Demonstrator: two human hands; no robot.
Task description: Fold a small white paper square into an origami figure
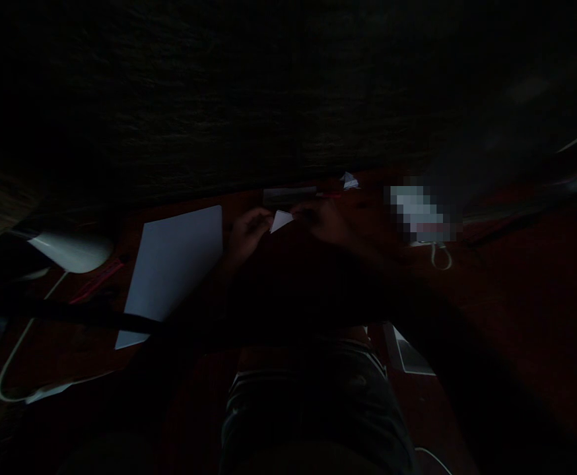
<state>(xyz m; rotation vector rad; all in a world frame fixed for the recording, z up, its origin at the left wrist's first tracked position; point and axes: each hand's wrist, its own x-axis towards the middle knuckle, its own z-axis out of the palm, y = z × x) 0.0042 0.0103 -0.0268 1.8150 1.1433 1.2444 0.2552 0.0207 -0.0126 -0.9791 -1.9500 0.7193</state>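
Note:
Between my two hands is a small folded piece of white paper (281, 220), roughly triangular, with a point toward me. My left hand (247, 232) pinches its left side with thumb and fingertips. At the upper right corner of the paper, my right hand (325, 221) closes its fingertips on it. A large pale sheet (177, 257) lies flat to the left of my left hand. Just beyond the hands lies a greyish strip (289, 194), perhaps a ruler. The scene is very dark, so finer creases and finger details are hard to see.
A small crumpled or folded paper (350, 181) sits at the back. Left stands a white lamp-like object (73, 252) with a cable, beside a red stick-like item (98, 280). A blurred-out pale object (417, 211) with a cord loop (441, 256) lies right. A white box (410, 349) is lower right.

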